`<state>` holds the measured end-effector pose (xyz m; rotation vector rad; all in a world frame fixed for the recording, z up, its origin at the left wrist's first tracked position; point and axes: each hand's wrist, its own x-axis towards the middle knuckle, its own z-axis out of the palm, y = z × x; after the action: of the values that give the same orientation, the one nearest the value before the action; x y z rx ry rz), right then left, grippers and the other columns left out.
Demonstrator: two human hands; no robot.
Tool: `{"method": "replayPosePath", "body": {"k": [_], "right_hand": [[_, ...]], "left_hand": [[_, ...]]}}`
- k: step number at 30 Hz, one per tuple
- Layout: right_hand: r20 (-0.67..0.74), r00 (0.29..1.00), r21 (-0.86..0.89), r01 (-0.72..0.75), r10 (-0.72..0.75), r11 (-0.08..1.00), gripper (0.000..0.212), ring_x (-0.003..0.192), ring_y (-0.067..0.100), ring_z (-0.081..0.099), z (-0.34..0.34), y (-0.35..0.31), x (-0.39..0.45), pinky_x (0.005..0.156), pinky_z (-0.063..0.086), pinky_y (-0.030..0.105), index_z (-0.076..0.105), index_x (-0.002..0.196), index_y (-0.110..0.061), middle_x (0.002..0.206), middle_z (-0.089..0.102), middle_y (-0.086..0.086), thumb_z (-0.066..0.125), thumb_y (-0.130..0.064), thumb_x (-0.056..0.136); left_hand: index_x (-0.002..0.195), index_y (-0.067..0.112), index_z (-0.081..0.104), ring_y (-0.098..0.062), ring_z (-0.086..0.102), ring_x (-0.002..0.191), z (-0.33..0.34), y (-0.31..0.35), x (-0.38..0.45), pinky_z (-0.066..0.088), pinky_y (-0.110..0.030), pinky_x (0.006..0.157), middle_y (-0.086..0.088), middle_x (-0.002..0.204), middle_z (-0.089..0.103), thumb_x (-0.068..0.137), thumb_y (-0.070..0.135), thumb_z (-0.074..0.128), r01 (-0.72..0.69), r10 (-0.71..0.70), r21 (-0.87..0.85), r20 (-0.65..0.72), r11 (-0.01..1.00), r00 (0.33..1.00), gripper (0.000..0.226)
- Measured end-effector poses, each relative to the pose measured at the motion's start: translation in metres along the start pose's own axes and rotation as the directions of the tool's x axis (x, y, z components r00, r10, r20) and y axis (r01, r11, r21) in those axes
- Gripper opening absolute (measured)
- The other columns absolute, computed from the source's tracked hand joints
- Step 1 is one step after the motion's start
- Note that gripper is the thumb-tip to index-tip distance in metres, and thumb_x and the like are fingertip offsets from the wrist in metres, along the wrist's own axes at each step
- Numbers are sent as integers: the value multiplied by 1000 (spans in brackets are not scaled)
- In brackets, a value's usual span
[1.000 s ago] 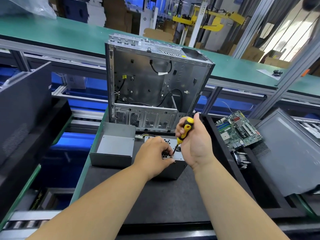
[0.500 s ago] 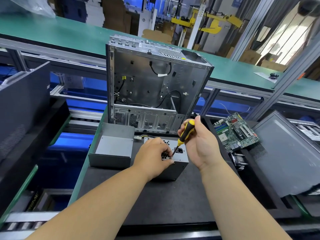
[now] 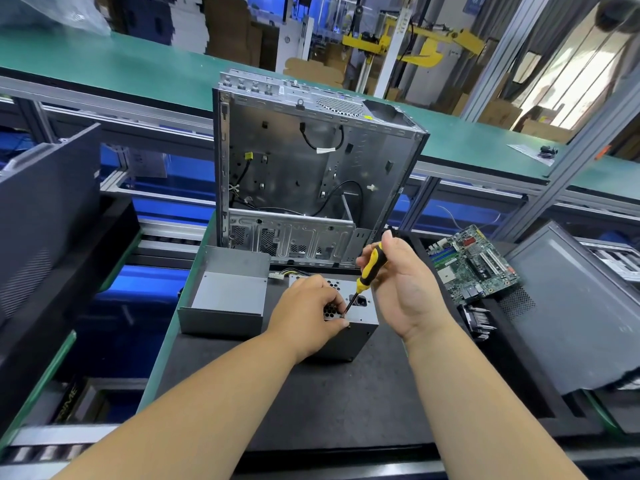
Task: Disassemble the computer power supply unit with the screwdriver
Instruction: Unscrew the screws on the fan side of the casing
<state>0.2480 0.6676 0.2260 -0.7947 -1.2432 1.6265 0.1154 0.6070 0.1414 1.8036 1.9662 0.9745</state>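
The grey power supply unit [image 3: 360, 329] stands on the black mat, perforated face up. My left hand [image 3: 310, 315] grips its near top edge and covers much of that face. My right hand [image 3: 403, 289] holds the yellow and black screwdriver [image 3: 369, 271] by the handle between thumb and fingers, palm turned open toward me. The shaft slants down left, and its tip meets the unit's top face right beside my left fingertips. A bundle of coloured wires with a white plug [image 3: 285, 273] comes out behind the unit.
A grey metal cover [image 3: 225, 299] lies left of the unit. The open computer case [image 3: 311, 174] stands upright right behind. A green motherboard [image 3: 471, 265] sits at right beside a dark side panel [image 3: 571, 306]. Another dark panel [image 3: 45, 209] leans at left.
My right hand has loosened around the handle, its palm turning open toward me. The screwdriver tip stays at the same spot. My left hand has not moved.
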Motion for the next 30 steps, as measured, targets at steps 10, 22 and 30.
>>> {"method": "replayPosePath", "body": {"k": [10,22,30], "right_hand": [[-39,998,177,59,-53,982,41,67,12,56,5,13,3,70,50,24,67,90,-6,71,61,0,50,-43,91],[67,995,100,64,-71,993,28,58,17,38,9,13,2,62,32,29,43,80,-18,63,44,1,46,-43,93],[-30,999,-47,21,-22,999,32,71,18,60,2,2,7,84,49,38,63,81,-12,71,61,0,48,-31,103]], "left_hand": [[79,44,58,-5,39,93,1,0,0,34,-23,74,19,87,45,77,46,77,-3,4,21,-5,1000,1000,19],[78,43,58,-7,40,97,-1,1,0,37,-25,79,18,90,46,78,44,77,-1,1,3,12,1000,1000,19],[84,40,61,-7,39,96,0,0,1,36,-25,79,18,89,46,79,47,75,-8,8,18,5,1000,1000,16]]}}
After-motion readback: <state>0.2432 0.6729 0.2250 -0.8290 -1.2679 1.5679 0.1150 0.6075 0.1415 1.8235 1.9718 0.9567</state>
